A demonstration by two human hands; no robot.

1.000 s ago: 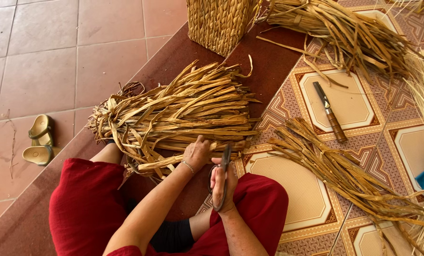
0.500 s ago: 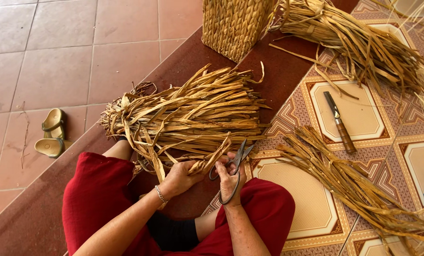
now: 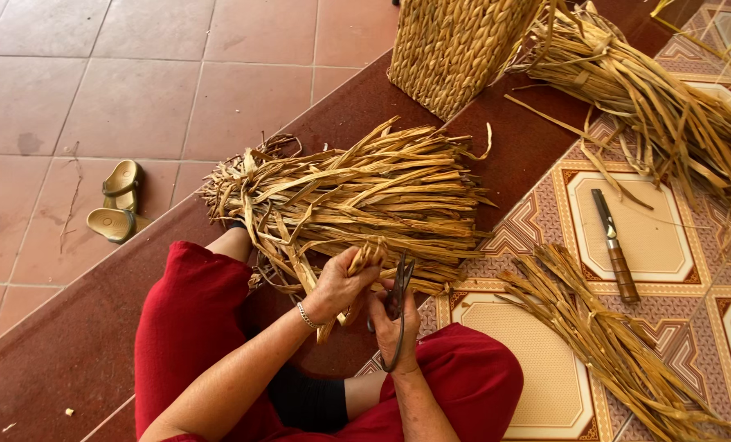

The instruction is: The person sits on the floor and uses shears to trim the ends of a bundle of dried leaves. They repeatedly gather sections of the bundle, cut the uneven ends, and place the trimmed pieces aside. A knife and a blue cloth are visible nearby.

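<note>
Dried reed strips [image 3: 357,270] pinched in left hand [image 3: 338,284]; right hand [image 3: 398,327] grips scissors [image 3: 396,307]; woven basket's [image 3: 455,49] inside unseen.

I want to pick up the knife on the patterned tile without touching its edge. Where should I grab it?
Take the knife by its brown wooden handle, the end nearer the person, coming from above. It lies flat and alone on the tile, blade pointing away toward the far straw bundle, so the handle is free.

The left hand [image 3: 341,285] grips a dry, matt, fibrous tan straw strip [image 3: 364,260]; the right hand [image 3: 398,327] holds dark, dull metal scissors [image 3: 397,296]. Just beyond them lies a rough dried-reed bundle [image 3: 357,192]; underneath, soft red cloth trousers [image 3: 193,327] and glossy patterned tiles [image 3: 537,385].
</note>
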